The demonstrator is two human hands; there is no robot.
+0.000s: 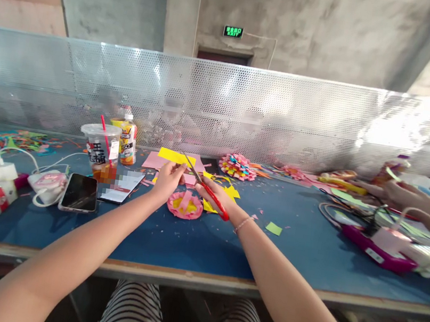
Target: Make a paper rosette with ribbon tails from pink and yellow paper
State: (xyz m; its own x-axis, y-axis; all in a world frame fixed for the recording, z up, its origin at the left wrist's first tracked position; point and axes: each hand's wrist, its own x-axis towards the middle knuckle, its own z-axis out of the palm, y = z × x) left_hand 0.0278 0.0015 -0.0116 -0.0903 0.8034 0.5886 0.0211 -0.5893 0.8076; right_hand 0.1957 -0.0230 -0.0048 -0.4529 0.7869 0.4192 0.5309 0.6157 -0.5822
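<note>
My left hand (167,178) pinches a yellow paper strip (175,156) and holds it up over the blue table (187,237). My right hand (216,193) grips red-handled scissors (210,191), whose blades point up and left into the yellow paper. Just below both hands lies a pink paper flower with a yellow middle (184,205). Yellow offcuts (230,190) lie under my right hand, and pink paper sheets (156,161) lie behind the strip.
A plastic cup with a red straw (99,152), an orange bottle (128,142), two phones (80,192) and chargers sit left. A finished multicoloured flower (237,166) lies behind. Another person's hands (407,196) work at right among cables. A perforated metal screen (246,112) backs the table.
</note>
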